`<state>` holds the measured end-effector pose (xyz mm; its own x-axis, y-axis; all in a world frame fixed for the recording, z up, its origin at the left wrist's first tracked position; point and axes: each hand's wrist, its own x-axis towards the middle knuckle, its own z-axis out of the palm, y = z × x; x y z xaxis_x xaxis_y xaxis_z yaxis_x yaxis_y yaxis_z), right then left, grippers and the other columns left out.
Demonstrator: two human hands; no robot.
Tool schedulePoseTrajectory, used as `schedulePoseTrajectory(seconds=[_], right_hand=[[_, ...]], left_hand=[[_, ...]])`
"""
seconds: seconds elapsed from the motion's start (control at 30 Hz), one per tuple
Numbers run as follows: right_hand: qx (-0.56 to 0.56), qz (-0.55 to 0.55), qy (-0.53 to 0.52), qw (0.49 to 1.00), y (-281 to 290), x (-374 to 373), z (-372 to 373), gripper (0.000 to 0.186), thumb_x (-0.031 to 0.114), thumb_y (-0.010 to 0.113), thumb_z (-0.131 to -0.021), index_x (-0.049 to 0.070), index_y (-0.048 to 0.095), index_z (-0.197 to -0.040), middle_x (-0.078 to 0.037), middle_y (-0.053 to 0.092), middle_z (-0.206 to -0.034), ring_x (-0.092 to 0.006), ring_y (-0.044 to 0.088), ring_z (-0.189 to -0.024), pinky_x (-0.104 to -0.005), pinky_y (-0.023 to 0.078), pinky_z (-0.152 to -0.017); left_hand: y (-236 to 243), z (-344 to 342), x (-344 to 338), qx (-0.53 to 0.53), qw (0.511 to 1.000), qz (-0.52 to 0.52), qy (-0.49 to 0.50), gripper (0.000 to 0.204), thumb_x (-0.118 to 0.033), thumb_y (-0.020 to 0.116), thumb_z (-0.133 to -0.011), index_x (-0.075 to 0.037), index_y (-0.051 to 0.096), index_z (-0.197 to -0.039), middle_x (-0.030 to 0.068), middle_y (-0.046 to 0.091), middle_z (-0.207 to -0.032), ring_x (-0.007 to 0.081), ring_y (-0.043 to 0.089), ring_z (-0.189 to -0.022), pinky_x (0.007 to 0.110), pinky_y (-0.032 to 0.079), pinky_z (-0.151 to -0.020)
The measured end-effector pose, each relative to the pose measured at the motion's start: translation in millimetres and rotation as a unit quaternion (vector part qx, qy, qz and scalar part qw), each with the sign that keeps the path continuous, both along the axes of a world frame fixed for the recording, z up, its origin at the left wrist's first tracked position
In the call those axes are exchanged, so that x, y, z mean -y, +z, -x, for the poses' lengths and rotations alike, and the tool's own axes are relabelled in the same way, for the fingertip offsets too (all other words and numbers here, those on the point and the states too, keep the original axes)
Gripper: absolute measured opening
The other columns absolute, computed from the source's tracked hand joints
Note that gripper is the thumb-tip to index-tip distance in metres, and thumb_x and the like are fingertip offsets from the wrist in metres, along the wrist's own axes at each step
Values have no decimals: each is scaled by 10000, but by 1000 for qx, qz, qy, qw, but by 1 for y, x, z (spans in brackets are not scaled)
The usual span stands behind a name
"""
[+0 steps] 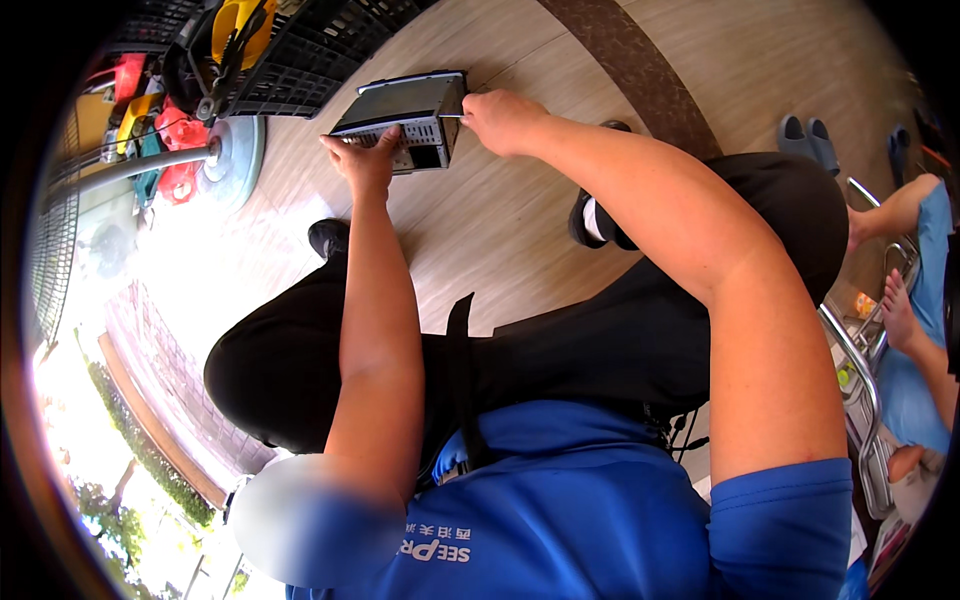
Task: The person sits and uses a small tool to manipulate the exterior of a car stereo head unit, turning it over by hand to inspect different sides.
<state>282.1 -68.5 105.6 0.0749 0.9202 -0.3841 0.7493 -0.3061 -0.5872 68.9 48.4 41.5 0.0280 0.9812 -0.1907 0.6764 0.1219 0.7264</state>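
A boxy metal device [400, 103], grey on top with a vented, slotted side and a dark square opening, is held above the floor ahead of me. It resembles a car stereo unit. My left hand [365, 160] grips its near left edge, thumb pressed on the slotted side. At the device's right side my right hand [503, 121] is closed around a thin tool, and only its slim metal shaft [452, 116] shows, pointing at the device. The tool's handle is hidden in my fingers, so its exact kind cannot be told.
Black plastic crates [310, 60] stand beyond the device, with yellow and red items at the far left. A pole with a round base [230, 165] is on the left. Grey slippers [808, 143] lie on the wood-look floor [480, 230]. Another person sits on a metal-framed chair [868, 400] at right.
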Motion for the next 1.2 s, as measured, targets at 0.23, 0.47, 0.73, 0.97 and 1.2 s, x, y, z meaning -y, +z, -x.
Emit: schedulePoseTrajectory(seconds=[0.23, 0.47, 0.73, 0.97, 1.2], right_hand=[[-107, 24, 8, 994, -27, -16, -13, 370, 288, 467, -972, 4, 694, -907, -234, 679, -902, -384, 668, -847, -462, 534, -729], [47, 99, 86, 990, -27, -17, -15, 191, 180, 538, -930, 26, 650, -915, -204, 665, -933, -370, 633, -897, -462, 500, -749], [25, 1, 29, 999, -27, -9, -18, 147, 53, 591, -809, -39, 680, -880, -232, 685, -893, -382, 669, -859, -460, 539, -731], [23, -8, 48, 999, -26, -12, -15, 159, 99, 606, -841, -16, 678, -924, -221, 686, -929, -378, 663, -896, -462, 533, -755], [-3, -21, 27, 999, -21, -5, -11, 166, 174, 602, -911, 18, 603, -967, -193, 668, -937, -390, 628, -919, -482, 493, -779]], left_hand=[[-5, 0, 5, 2, 1000, -8, -11, 1371, -373, 925, -595, -22, -21, -1524, 251, 205, -1497, 397, 313, -1365, 443, 393, -1088], [-2, 5, 0, 14, 1000, 4, -20, 1383, -381, 928, -588, -19, -24, -1523, 247, 196, -1500, 395, 309, -1367, 440, 392, -1088], [4, 0, 3, 15, 999, 24, -16, 1370, -364, 917, -613, -42, -53, -1526, 236, 191, -1503, 395, 284, -1383, 437, 398, -1094], [-1, 5, 0, 19, 1000, 16, -18, 1360, -351, 917, -618, -39, -46, -1526, 237, 196, -1503, 391, 289, -1381, 435, 403, -1089], [2, 6, 2, 35, 999, -1, -21, 1350, -323, 925, -609, -7, -21, -1519, 251, 196, -1499, 392, 320, -1360, 426, 396, -1092]])
